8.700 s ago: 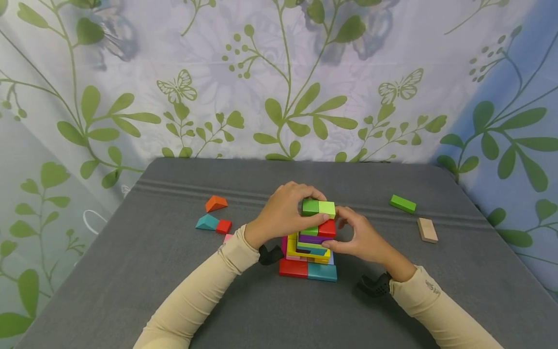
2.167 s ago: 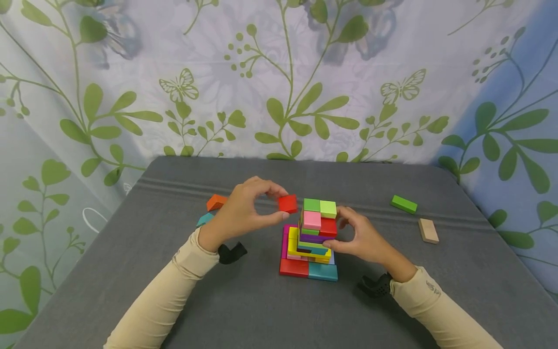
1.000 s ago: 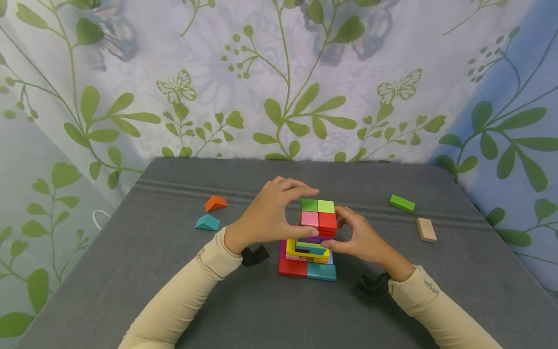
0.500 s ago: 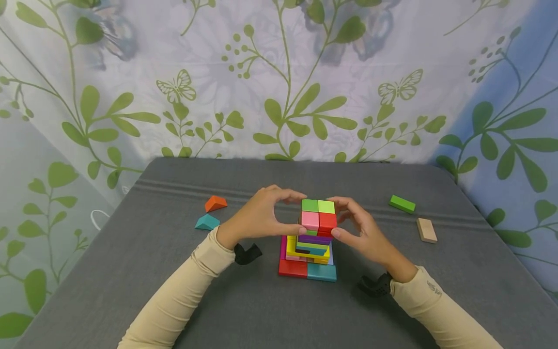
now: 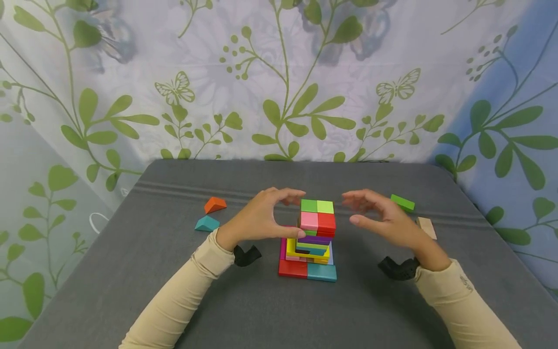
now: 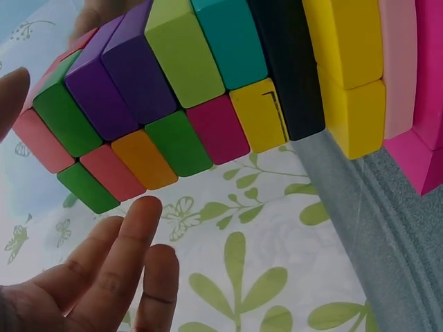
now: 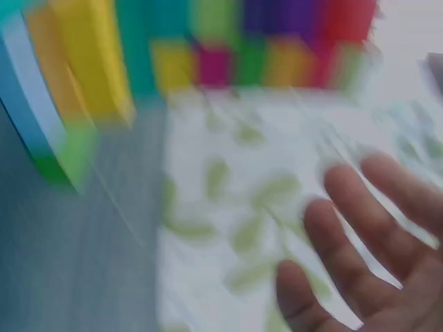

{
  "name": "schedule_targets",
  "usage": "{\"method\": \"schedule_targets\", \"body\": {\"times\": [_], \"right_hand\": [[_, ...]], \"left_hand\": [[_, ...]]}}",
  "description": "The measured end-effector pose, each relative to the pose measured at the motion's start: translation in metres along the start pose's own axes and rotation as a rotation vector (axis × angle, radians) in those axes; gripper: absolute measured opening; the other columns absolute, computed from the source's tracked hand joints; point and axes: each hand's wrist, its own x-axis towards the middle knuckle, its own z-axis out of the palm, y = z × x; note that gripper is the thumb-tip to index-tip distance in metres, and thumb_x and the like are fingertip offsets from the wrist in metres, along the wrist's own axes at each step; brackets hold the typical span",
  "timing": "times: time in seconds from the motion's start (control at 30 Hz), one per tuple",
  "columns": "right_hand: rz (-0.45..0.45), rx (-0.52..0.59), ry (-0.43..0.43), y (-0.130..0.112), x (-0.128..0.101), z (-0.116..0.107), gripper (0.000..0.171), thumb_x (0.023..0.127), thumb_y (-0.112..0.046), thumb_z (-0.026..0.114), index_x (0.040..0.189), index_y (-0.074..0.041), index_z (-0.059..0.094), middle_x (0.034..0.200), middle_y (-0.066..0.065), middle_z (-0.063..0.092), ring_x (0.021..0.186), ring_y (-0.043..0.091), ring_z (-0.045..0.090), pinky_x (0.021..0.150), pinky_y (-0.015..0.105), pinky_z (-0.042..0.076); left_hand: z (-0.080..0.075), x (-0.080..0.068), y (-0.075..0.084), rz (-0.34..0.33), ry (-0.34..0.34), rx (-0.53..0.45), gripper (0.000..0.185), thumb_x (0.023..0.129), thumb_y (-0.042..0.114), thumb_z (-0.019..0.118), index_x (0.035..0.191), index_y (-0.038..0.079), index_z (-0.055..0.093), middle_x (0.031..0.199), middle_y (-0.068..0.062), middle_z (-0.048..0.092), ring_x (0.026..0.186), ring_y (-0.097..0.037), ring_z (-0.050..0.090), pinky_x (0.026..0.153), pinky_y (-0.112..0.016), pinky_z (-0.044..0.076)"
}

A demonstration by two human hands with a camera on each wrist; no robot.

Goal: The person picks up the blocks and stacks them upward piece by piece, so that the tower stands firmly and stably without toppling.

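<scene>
A stack of coloured blocks is standing near the middle of the grey bench, broad at the base with a red and a teal block in front, narrowing upward to a top layer of two green blocks behind a pink block and a red block.

The left hand is sitting at the stack's 9 o'clock, cupped toward it with the palm facing the blocks. Its thumb tip is lying against the stack's left side just under the pink block, while the fingers are arching over toward the green top without clearly touching; the grip is spread apart and clamping nothing. In the left wrist view the fingers are lying straight and loose just beside the stack.

The right hand is hovering at the stack's 3 o'clock, apart from the blocks, palm turned toward them, fingers gently curved and spread, thumb below; its grip is apart and holding nothing. The right wrist view is blurred, showing relaxed fingers clear of the stack.

Further out, an orange wedge and a teal wedge are lying at 9 o'clock, well apart from the stack. A green bar and a plain wooden block are lying at 3 o'clock, partly behind the right hand.
</scene>
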Motion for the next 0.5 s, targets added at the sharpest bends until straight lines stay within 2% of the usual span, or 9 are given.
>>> {"method": "schedule_targets", "body": {"times": [0.13,0.2,0.27,0.4,0.5], "right_hand": [[-0.025,-0.149,0.039,0.018,-0.014,-0.045,0.033,0.097,0.013,0.069,0.124,-0.005,0.075,0.121,-0.019,0.070,0.103,0.002,0.066,0.088,0.016,0.051],[0.027,-0.201,0.066,0.033,-0.025,-0.066,0.030,0.097,0.015,0.067,0.118,-0.004,0.077,0.117,-0.022,0.070,0.097,-0.001,0.066,0.085,0.013,0.050],[0.133,-0.254,0.079,0.048,-0.037,-0.085,0.025,0.100,0.014,0.065,0.116,-0.001,0.077,0.114,-0.024,0.069,0.094,-0.007,0.064,0.081,0.010,0.049],[0.354,-0.391,0.028,0.076,-0.061,-0.115,0.023,0.099,0.014,0.063,0.114,0.004,0.077,0.114,0.000,0.076,0.096,-0.017,0.054,0.075,0.013,0.049],[0.445,-0.460,-0.037,0.093,-0.075,-0.127,0.033,0.091,0.023,0.058,0.111,0.007,0.078,0.117,0.028,0.073,0.100,-0.012,0.055,0.075,0.023,0.052]], "left_hand": [[0.002,0.002,-0.002,-0.006,-0.062,-0.040,0.083,0.087,0.031,0.090,0.158,0.010,0.053,0.136,-0.005,0.068,0.121,-0.023,0.060,0.103,-0.047,0.052],[0.004,0.003,-0.004,-0.009,-0.092,-0.062,0.085,0.087,0.030,0.091,0.159,0.010,0.049,0.136,-0.005,0.067,0.122,-0.022,0.061,0.103,-0.046,0.053],[0.005,0.004,-0.005,-0.013,-0.114,-0.075,0.087,0.088,0.029,0.091,0.160,0.009,0.047,0.136,-0.005,0.067,0.121,-0.021,0.062,0.102,-0.047,0.055],[0.006,0.004,-0.007,-0.015,-0.140,-0.099,0.087,0.089,0.028,0.090,0.160,0.007,0.045,0.136,-0.007,0.067,0.122,-0.023,0.063,0.104,-0.053,0.055],[0.006,0.003,-0.007,-0.007,-0.147,-0.111,0.082,0.090,0.026,0.089,0.157,0.003,0.048,0.136,-0.009,0.067,0.123,-0.030,0.064,0.104,-0.055,0.054]]}}
